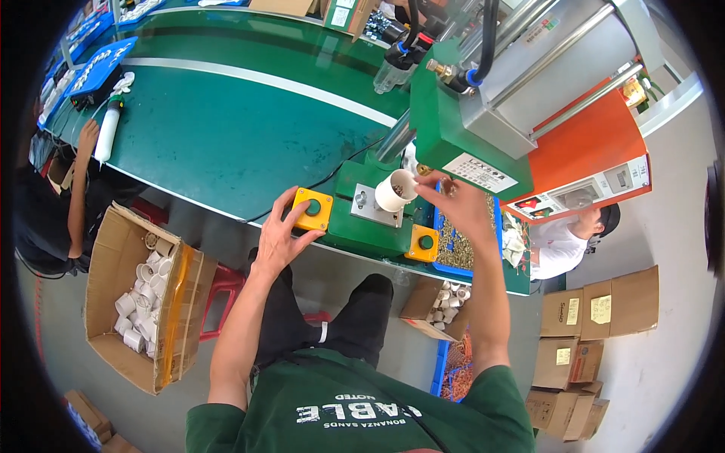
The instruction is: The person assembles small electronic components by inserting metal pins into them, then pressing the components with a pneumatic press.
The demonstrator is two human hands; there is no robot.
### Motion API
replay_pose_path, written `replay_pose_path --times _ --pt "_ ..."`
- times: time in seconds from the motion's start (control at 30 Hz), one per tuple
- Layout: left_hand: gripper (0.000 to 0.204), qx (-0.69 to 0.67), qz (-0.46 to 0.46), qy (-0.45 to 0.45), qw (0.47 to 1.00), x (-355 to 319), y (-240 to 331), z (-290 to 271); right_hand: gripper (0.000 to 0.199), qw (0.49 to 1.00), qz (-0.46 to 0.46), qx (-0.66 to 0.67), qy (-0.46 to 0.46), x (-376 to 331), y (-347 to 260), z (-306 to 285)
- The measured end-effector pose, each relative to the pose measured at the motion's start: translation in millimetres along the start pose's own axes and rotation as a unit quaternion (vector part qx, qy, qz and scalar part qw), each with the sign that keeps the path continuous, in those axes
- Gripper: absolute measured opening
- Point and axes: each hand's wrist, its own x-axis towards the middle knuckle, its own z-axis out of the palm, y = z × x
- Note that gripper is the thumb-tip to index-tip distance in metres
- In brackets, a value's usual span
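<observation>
My left hand [279, 235] is spread, fingers and thumb stretched around the left side of a yellow push-button box [313, 210] with a dark green button. A white plastic cup-shaped part [390, 198] stands slightly tilted over the metal fixture plate [375, 208] of a green press [445, 124]. Small brownish bits show inside its mouth. My right hand [462, 210] reaches in from the right, with closed fingertips at the cup's rim. Below the cup sits a second yellow button box [421, 243]. The press's brass-coloured tip [424, 170] hangs just above my right fingers.
A blue tray of small brass-coloured parts [455, 241] lies right of the press. Cardboard boxes of white parts stand left [177, 302] and under the bench [423, 313]. A red stool [223, 291] is between. Other people sit left [57, 189] and right [555, 245].
</observation>
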Motion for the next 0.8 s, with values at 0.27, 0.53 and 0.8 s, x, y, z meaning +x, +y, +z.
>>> replay_pose_path --times 0.27,0.53,0.8 --pt "0.059 0.082 0.032 0.002 0.996 -15 -8 -20 0.011 0.960 -0.141 -0.116 0.213 -97 102 76" --pt "0.048 0.033 0.079 -0.015 0.996 -10 -7 5 0.014 0.921 -0.220 -0.215 0.240 -110 140 72" --pt "0.043 0.014 0.041 -0.049 0.998 -12 7 -14 0.017 0.929 -0.217 -0.192 0.229 -112 150 78"
